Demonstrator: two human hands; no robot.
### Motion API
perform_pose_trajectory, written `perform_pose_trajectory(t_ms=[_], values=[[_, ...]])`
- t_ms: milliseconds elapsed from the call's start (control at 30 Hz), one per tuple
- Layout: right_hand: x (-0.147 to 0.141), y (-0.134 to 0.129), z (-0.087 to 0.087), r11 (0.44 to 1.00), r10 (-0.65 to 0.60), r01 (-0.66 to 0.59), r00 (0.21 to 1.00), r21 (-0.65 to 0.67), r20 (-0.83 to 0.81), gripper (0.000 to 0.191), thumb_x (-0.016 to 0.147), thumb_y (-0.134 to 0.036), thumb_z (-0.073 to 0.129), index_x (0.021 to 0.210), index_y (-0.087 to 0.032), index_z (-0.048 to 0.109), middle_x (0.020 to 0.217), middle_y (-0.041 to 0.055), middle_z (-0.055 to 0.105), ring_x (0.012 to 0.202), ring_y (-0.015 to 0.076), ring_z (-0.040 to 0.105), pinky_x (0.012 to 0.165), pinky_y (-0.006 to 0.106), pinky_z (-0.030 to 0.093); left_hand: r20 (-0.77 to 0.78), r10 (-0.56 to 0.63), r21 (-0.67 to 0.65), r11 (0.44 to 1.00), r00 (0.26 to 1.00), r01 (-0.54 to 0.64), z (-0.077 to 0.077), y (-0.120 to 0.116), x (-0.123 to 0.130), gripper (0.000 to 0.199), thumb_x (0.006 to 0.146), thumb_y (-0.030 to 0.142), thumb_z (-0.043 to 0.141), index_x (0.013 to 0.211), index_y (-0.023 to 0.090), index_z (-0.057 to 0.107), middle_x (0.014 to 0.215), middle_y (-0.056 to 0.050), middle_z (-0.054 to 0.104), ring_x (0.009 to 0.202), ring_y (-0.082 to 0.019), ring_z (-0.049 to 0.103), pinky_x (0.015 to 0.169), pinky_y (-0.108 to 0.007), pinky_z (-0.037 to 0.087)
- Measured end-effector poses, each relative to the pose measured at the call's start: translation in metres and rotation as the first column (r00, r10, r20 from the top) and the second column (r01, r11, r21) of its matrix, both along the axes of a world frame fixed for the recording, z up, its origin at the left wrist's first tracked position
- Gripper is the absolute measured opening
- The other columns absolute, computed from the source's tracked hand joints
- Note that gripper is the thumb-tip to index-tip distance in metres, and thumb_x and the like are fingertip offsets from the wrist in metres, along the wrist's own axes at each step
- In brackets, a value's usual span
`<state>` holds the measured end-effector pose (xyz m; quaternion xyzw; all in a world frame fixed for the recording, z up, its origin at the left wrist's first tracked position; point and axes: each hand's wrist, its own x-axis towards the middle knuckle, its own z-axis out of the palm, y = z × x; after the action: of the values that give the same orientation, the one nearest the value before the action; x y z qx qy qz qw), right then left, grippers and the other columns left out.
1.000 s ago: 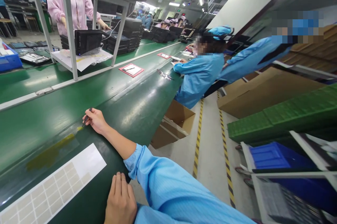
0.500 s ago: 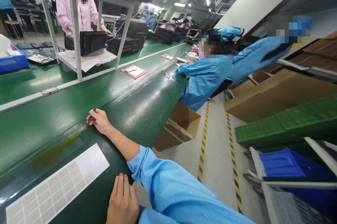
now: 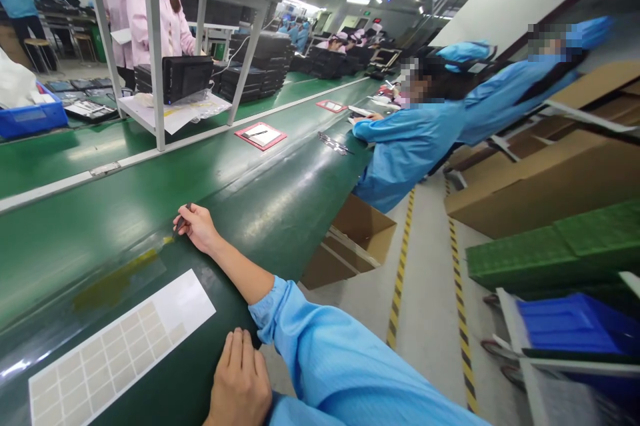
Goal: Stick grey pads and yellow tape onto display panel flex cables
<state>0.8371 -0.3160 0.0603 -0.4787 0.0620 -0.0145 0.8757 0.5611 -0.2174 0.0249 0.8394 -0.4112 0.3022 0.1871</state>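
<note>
My right hand [image 3: 196, 229] pinches a dark, slim, pen-like tool [image 3: 182, 218], its lower end close to a small yellow piece [image 3: 169, 239] on the green bench. Below and to the left, a yellow translucent strip [image 3: 117, 277] lies under or on clear film. Near the bench's front edge is a white sheet [image 3: 197, 299] with rows of beige rectangular labels [image 3: 120, 353]; its far right corner is bare. My left hand [image 3: 241, 383] rests at the bench edge beside that sheet, back up, fingers stretched and close together, holding nothing visible.
A metal stand [image 3: 155, 66] carries a black device [image 3: 187, 79]. A red-bordered sheet [image 3: 273, 139] lies farther along the bench. Right of me, a person in blue [image 3: 415, 139] sits by an open carton [image 3: 370, 233]. Blue bins [image 3: 565, 323] stand on a cart at right.
The view has shifted slightly, so the bench items sit farther right. My right hand keeps the tool near the yellow piece, tilted a little differently. My left hand stays at the edge.
</note>
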Motion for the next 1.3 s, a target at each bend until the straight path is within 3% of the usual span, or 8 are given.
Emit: perform_pose_trajectory(t_ms=[233,533,1300], values=[[0.0,0.001,0.001,1.0,-0.002,0.002,1.0,0.003,0.0,0.047,0.082,-0.049,0.086,0.091,-0.016,0.054,0.073,0.0031,0.068,0.058,0.0137,0.065,0.044,0.017,0.049,0.012,0.009,-0.011,1.0,1.0,-0.008,-0.004,-0.002,0.002,0.031,0.09,-0.004,0.043,0.091,0.004,0.073,0.103,-0.02,0.078,0.098,-0.03,0.078,0.089,-0.039,0.067],[0.001,0.001,0.002,1.0,-0.005,0.005,1.0,0.009,-0.002,0.043,0.084,-0.046,0.084,0.09,-0.016,0.054,0.074,0.0041,0.069,0.057,0.0133,0.065,0.044,0.017,0.049,0.012,0.004,-0.01,1.0,1.0,-0.004,0.002,0.0,0.002,0.032,0.091,-0.002,0.041,0.091,0.006,0.072,0.104,-0.019,0.078,0.099,-0.031,0.078,0.087,-0.04,0.068],[-0.001,0.001,-0.001,1.0,-0.007,0.007,1.0,0.015,-0.017,0.04,0.088,-0.044,0.083,0.092,-0.014,0.056,0.073,0.0021,0.067,0.058,0.0128,0.065,0.045,0.017,0.049,0.027,0.005,-0.003,1.0,1.0,-0.005,-0.009,0.0,0.002,0.031,0.091,-0.002,0.044,0.097,0.007,0.073,0.104,-0.018,0.078,0.1,-0.028,0.077,0.092,-0.039,0.064]])
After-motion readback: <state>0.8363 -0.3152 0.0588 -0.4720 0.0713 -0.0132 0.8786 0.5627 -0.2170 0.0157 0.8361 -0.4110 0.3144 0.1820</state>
